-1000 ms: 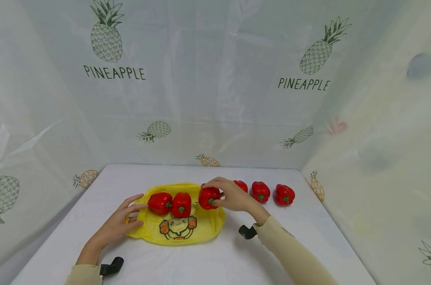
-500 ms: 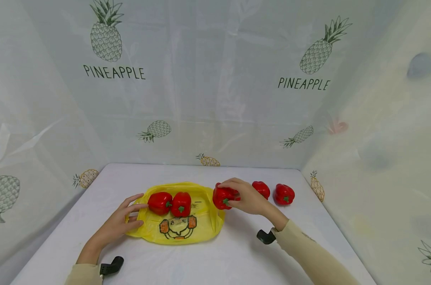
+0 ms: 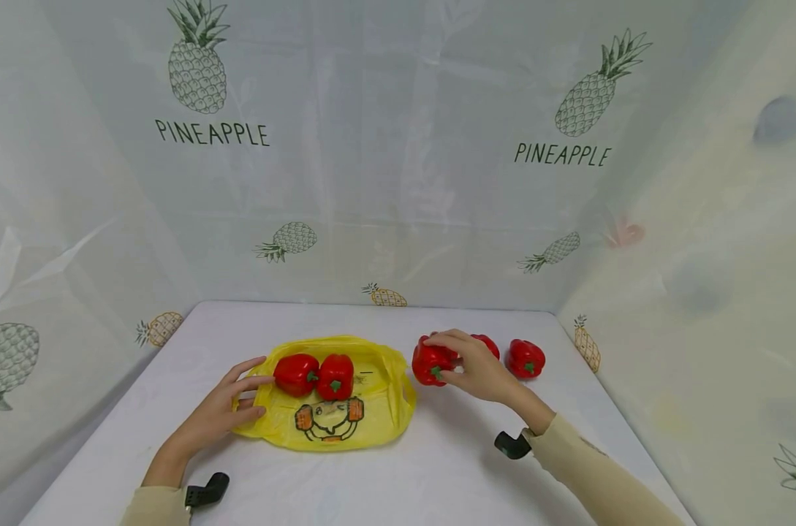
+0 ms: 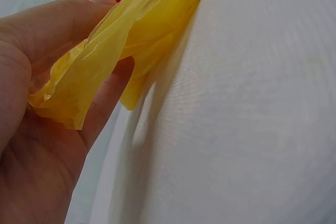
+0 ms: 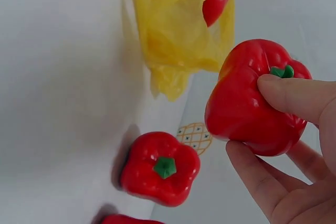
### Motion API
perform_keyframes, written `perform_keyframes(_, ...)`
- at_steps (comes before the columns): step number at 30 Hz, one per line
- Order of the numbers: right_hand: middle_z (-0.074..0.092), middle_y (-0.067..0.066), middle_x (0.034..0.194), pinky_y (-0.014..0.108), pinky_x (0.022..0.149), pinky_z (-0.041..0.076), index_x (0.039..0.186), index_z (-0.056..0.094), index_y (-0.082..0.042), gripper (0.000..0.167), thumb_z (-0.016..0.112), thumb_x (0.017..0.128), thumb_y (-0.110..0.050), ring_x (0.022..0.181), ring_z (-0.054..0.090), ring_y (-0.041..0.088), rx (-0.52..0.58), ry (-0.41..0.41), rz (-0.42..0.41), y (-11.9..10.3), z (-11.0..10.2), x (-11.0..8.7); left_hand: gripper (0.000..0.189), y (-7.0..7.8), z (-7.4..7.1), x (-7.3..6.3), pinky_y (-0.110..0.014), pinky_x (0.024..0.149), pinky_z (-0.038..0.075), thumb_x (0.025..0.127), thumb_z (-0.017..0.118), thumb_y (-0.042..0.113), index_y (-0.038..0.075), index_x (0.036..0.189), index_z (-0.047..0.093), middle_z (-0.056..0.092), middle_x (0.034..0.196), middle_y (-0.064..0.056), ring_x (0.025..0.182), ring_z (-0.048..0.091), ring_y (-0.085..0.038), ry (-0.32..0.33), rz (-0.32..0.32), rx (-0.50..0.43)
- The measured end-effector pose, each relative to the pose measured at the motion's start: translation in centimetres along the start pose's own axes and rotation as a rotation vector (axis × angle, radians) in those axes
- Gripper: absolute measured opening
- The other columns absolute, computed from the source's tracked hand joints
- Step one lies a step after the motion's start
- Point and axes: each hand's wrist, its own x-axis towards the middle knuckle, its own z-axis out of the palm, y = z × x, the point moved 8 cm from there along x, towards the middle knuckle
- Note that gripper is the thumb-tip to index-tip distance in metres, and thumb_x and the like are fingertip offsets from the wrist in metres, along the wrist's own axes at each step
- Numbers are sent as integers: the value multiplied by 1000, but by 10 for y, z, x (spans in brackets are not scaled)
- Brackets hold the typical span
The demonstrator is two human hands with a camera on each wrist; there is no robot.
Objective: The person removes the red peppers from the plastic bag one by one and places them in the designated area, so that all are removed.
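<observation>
My right hand (image 3: 482, 371) grips a red bell pepper (image 3: 430, 361) with a green stem, just right of the yellow plastic bag (image 3: 384, 431). In the right wrist view, thumb and fingers clasp this pepper (image 5: 247, 103) from both sides, over the table. At the bag's left edge is my left hand (image 3: 223, 409), its fingers spread. The left wrist view shows the bag's loose yellow edge (image 4: 105, 72) held between the fingers. Two more bell peppers, one on its side (image 3: 295, 374) and one with its stem forward (image 3: 335, 376), sit in the bag's opening.
Right of the held pepper, two bell peppers stand on the white table (image 3: 345, 489): one partly behind my right hand (image 3: 487, 345), another farther right (image 3: 525, 359). A pineapple-print curtain (image 3: 398, 183) rises behind the table. A black camera (image 3: 512, 444) is on the right wrist.
My right hand has moved right with the bell pepper, from over the bag's right side to beyond its edge. The left hand and the two peppers in the bag have stayed put.
</observation>
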Motion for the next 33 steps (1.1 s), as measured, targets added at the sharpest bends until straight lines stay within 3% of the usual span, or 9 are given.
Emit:
perform_keyframes(8, 62, 5, 140, 44, 86, 67, 144, 64, -20, 64, 87, 86, -3, 122, 62, 28, 22, -2, 39, 14, -7, -12, 46, 1, -1, 1, -42, 103, 60, 93, 84, 15, 20, 137, 71, 31, 170, -10, 138, 52, -39, 8, 21, 26)
perform_keyframes(16, 63, 4, 138, 34, 85, 66, 142, 65, -23, 63, 88, 86, -5, 125, 60, 26, -17, -5, 65, 24, -10, -22, 44, -2, 0, -1, -58, 106, 54, 94, 83, 18, 21, 137, 71, 30, 171, -10, 143, 47, -42, 6, 2, 2)
perform_keyframes(22, 65, 4, 134, 33, 84, 66, 142, 66, -19, 63, 89, 85, -4, 123, 61, 26, -34, -9, 67, 31, -10, -28, 45, -1, 0, -1, -58, 106, 54, 94, 83, 18, 21, 137, 71, 30, 171, -10, 143, 46, -43, 6, 4, -9)
perform_keyframes(33, 64, 7, 141, 38, 87, 67, 142, 66, -20, 65, 90, 84, -7, 127, 61, 30, -39, -23, 92, 41, -9, -36, 45, 2, 0, -1, -60, 106, 53, 94, 82, 14, 19, 137, 71, 30, 170, -11, 143, 48, -45, 11, 7, 17)
